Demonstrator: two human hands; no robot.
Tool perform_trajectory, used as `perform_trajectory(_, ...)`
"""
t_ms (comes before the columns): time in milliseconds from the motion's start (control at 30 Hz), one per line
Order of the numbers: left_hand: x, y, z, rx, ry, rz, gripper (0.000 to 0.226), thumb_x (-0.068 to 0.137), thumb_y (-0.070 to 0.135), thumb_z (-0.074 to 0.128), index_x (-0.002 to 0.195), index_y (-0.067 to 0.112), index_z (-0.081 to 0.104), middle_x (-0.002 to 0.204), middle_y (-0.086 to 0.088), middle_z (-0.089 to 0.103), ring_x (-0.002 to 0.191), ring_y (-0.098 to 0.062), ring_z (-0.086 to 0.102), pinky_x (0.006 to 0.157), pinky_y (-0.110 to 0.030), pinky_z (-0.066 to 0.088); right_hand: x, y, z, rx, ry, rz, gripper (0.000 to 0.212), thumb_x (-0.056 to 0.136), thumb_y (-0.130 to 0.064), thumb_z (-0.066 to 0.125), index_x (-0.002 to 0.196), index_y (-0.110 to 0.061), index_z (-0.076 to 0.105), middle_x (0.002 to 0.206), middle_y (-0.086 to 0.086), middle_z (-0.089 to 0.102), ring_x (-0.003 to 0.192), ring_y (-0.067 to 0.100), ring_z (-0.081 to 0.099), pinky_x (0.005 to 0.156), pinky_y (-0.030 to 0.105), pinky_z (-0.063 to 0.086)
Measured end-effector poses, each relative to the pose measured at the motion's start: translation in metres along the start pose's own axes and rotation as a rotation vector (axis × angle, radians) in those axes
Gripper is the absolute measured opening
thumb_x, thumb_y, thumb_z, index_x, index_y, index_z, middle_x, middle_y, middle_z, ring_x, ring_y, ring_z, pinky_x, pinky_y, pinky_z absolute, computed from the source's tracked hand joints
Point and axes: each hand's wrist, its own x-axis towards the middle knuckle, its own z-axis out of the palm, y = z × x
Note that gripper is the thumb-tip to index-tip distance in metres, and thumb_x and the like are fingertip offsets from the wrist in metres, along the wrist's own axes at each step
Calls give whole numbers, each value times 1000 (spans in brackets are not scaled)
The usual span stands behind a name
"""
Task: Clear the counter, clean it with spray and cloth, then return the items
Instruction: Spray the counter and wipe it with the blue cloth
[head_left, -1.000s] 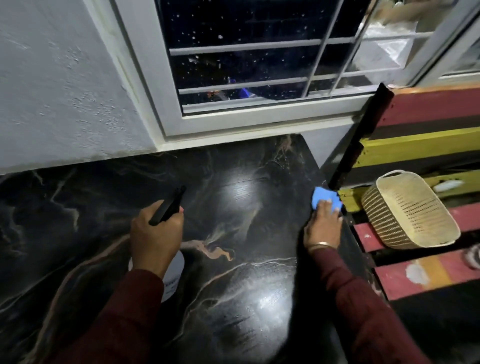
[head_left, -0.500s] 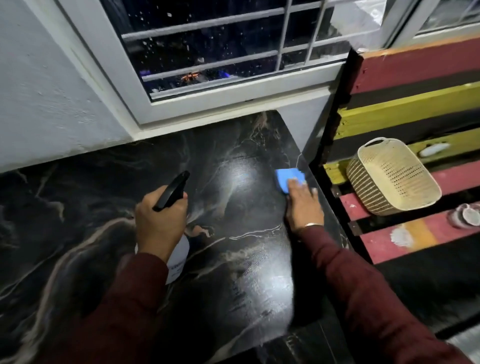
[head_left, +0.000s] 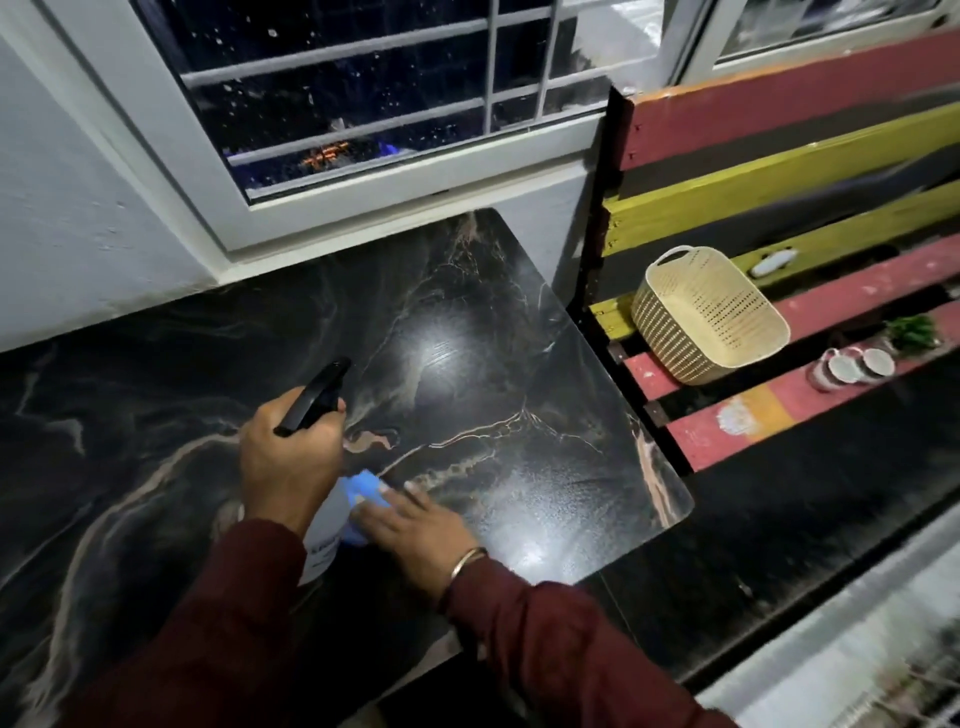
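Note:
The black marbled counter (head_left: 467, 364) fills the middle of the head view, wet and shiny on its right part. My left hand (head_left: 291, 457) grips the neck of a white spray bottle (head_left: 324, 540) with a black trigger head (head_left: 314, 395), held upright above the counter. My right hand (head_left: 415, 525) lies with straight fingers pressed flat on a blue cloth (head_left: 363, 493) right beside the bottle. Most of the cloth is hidden under that hand and behind the bottle.
A cream perforated basket (head_left: 706, 317) sits tilted on a striped red, yellow and black slatted bench (head_left: 779, 415) to the right, with small white cups (head_left: 852, 366) and a green plant (head_left: 911, 332) farther right. A white-framed window (head_left: 363, 119) and grey wall back the counter.
My right hand has slid the blue cloth from the counter's far right edge leftward and toward me, ending beside the spray bottle. The left hand with the bottle has stayed about where it was.

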Motion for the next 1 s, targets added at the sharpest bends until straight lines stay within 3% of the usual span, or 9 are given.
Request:
perform_trajectory(67, -2, 3, 1, -14, -19, 18, 14, 86, 17, 66, 77, 8, 69, 71, -18, 67, 71, -33, 63, 65, -47, 51, -17, 55, -17, -2, 136, 197, 59, 82, -14, 56, 139, -20, 43, 141, 0, 51, 131, 25, 46, 113, 41, 20)
perform_trajectory(200, -11, 5, 8, -25, -49, 34, 14, 88, 14, 64, 76, 9, 69, 69, -17, 66, 60, -24, 57, 58, -35, 41, -75, 172, -52, 33, 210, 814, 58, 88, -10, 41, 145, -17, 32, 151, 7, 37, 139, 28, 32, 115, 45, 14)
perform_trajectory(367, -19, 4, 15, -51, -98, 48, 15, 87, 17, 65, 78, 5, 70, 73, -21, 67, 69, -31, 63, 63, -43, 50, -128, 144, -37, 107, 330, 1195, 50, 95, -10, 35, 145, -8, 34, 153, 13, 31, 142, 35, 23, 115, 48, 20)
perform_trajectory(467, -27, 5, 12, -45, -138, 70, 12, 84, 17, 65, 75, 11, 71, 69, -11, 69, 73, -31, 66, 70, -49, 53, -115, 58, -14, 87, 366, 1043, 49, 85, -7, 44, 133, -3, 50, 140, 17, 49, 127, 44, 45, 103, 53, 37)
perform_trajectory(600, -37, 5, -4, -36, -130, 56, 10, 83, 18, 66, 74, 14, 69, 61, -3, 62, 64, -21, 59, 63, -39, 45, -85, -56, 15, 130, 168, 441, 62, 81, -20, 60, 141, -20, 42, 146, -1, 44, 135, 28, 41, 109, 43, 33)
perform_trajectory(700, -40, -4, -21, -62, -129, 22, 9, 82, 16, 67, 74, 16, 72, 57, 5, 62, 56, -6, 55, 59, -32, 42, -94, -25, 10, 64, 84, 242, 61, 82, -23, 54, 142, -22, 40, 146, -3, 44, 134, 22, 42, 114, 39, 24)
perform_trajectory(833, -37, -24, -47, -3, -107, 22, 14, 82, 20, 63, 74, 9, 67, 69, -15, 64, 66, -30, 60, 63, -51, 49, -130, 80, -26, 37, 212, 779, 54, 86, -24, 27, 137, -16, 45, 140, 12, 49, 127, 36, 47, 109, 48, 28)
perform_trajectory(900, -33, -32, -57, 25, -72, 22, 15, 82, 20, 63, 77, 6, 67, 75, -19, 65, 70, -33, 61, 62, -49, 48, -146, 113, -40, 59, 307, 1034, 44, 94, -20, 29, 133, -12, 45, 140, 18, 46, 126, 39, 44, 106, 50, 32)
perform_trajectory(1000, -30, -44, -72, 51, -64, 35, 18, 83, 23, 63, 81, 5, 69, 79, -19, 67, 75, -35, 62, 67, -51, 50, -148, 106, -32, 98, 413, 1201, 39, 94, -12, 35, 130, -4, 45, 144, 20, 41, 132, 40, 35, 110, 53, 27)
